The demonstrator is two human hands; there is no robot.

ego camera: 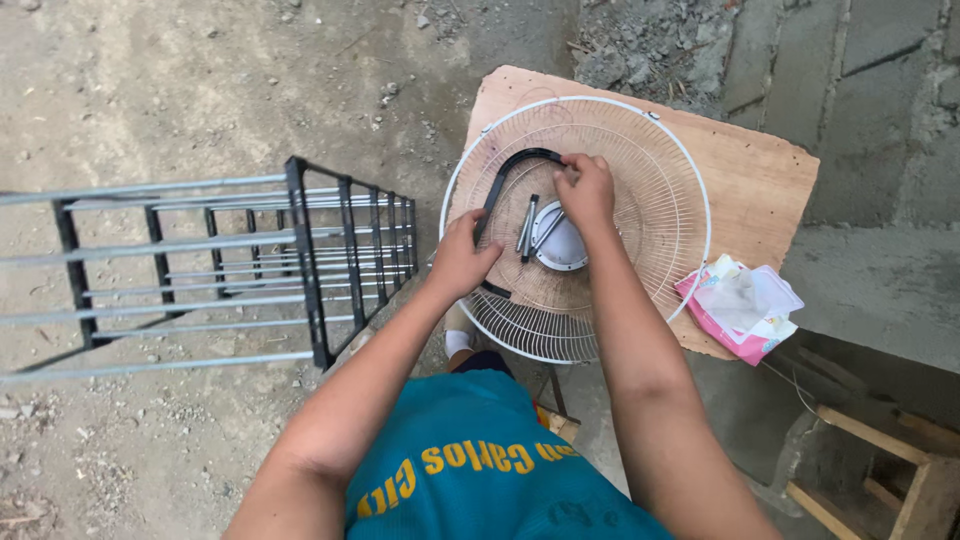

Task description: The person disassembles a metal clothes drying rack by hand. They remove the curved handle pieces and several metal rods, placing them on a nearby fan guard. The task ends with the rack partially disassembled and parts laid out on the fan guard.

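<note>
Fan grille (640, 160) on board (760, 170), both hands touching

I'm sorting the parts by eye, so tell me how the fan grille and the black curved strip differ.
The fan grille is white; the black curved strip is dark. The grille is a full round wire mesh, while the strip is a single open arc. The grille lies on the wooden board; the strip lies inside the grille, held by the left hand and right hand. Both are curved.

White fan grille (640, 200) lies flat; curved black strip (500, 175) (seemingly plastic) inside.
</note>
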